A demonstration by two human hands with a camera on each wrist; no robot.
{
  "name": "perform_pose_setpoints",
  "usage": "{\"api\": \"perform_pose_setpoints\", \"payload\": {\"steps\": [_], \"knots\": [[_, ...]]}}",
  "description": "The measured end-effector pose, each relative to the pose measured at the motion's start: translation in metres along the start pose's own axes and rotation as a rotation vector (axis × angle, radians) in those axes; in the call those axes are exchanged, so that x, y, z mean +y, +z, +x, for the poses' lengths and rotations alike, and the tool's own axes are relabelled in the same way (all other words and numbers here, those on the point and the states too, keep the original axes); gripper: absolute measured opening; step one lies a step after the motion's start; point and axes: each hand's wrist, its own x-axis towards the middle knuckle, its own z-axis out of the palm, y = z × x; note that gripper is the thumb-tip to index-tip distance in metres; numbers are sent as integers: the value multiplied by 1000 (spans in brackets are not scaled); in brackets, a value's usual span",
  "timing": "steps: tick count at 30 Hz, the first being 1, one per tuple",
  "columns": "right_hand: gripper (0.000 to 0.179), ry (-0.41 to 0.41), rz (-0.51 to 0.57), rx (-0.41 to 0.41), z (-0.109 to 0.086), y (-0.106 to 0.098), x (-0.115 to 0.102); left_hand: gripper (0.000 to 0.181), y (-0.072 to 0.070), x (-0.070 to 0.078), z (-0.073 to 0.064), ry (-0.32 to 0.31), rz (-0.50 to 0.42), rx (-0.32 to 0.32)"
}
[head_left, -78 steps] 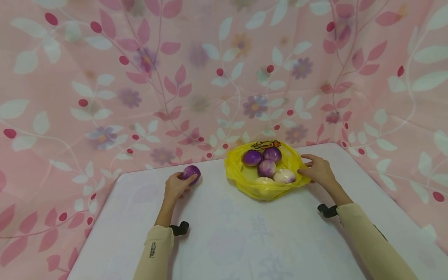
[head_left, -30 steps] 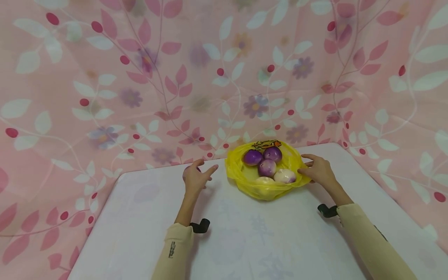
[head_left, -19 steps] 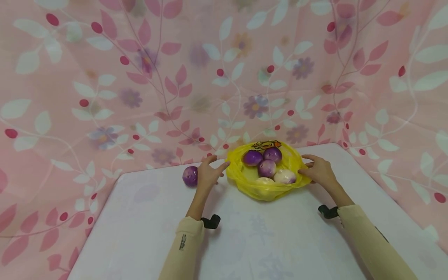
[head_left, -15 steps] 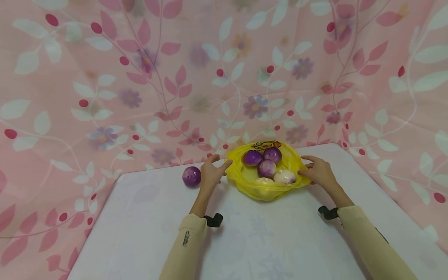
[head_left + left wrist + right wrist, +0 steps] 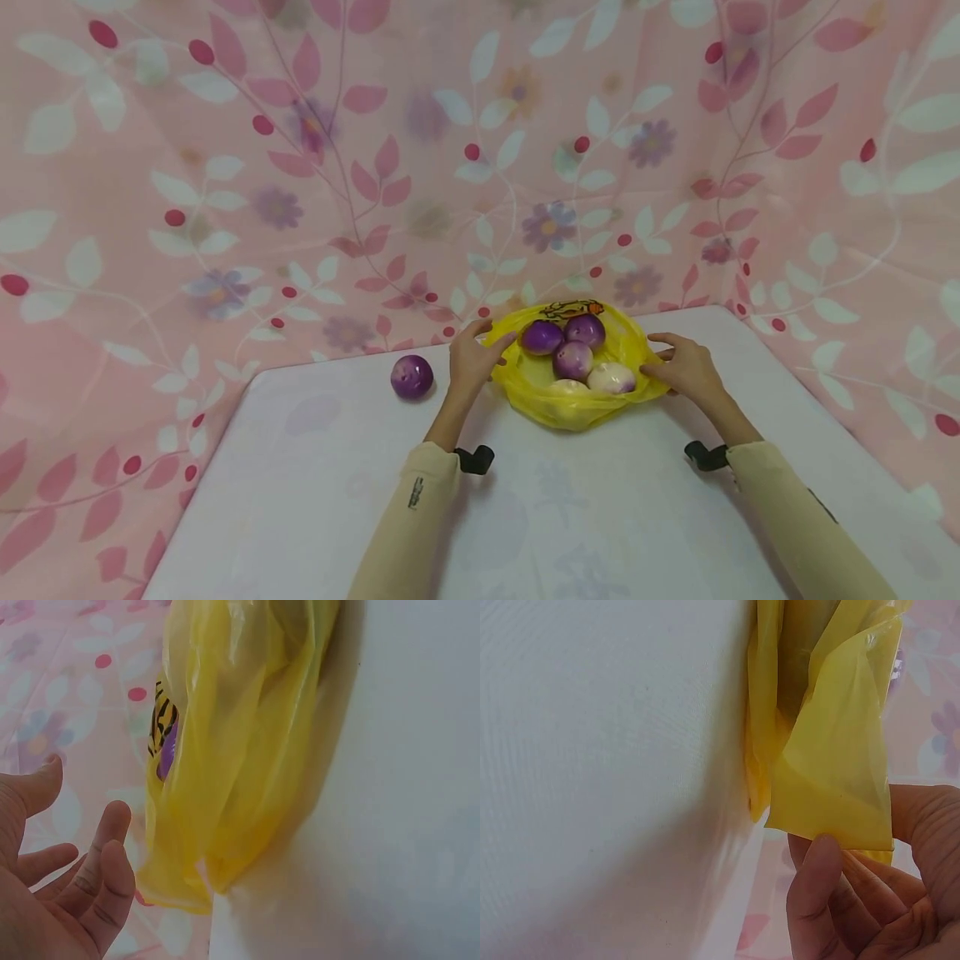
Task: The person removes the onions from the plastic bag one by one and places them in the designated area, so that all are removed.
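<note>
A yellow plastic bag (image 5: 570, 412) lies with its mouth spread on the white table. Several glossy round purple-and-white pieces, like turnips or small eggplants, sit inside, among them a mostly purple one (image 5: 542, 337) and a whitish one (image 5: 611, 378). My right hand (image 5: 688, 367) holds the bag's right edge; in the right wrist view its fingers pinch the yellow film (image 5: 832, 765). At the bag's left side is my left hand (image 5: 470, 367), thumb and fingers apart. The left wrist view shows these fingers (image 5: 112, 881) beside the bag, holding nothing.
One purple round piece (image 5: 412, 377) rests on the table (image 5: 315, 483) left of my left hand. A pink floral curtain (image 5: 420, 208) hangs right behind the table's back edge. A dark camera mount (image 5: 475, 460) sticks out from the left wrist.
My left hand has let go of the purple round piece, leaving it on the table, and has moved right to the bag's left side. My right hand keeps its hold on the bag.
</note>
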Motion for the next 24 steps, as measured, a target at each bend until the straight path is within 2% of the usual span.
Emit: {"api": "perform_pose_setpoints", "payload": {"steps": [5,12,20,24], "knots": [[64,10,-5,-4,1,0,-1,61,9,2,7,-17,-42,-19],[62,16,-5,-5,1,2,-3,70,20,5,12,-55,27,-63],[62,24,-7,-1,1,1,-2,62,34,6,17,-93,58,-100],[62,17,-6,3,1,0,-2,66,39,4,18,-110,98,-109]]}}
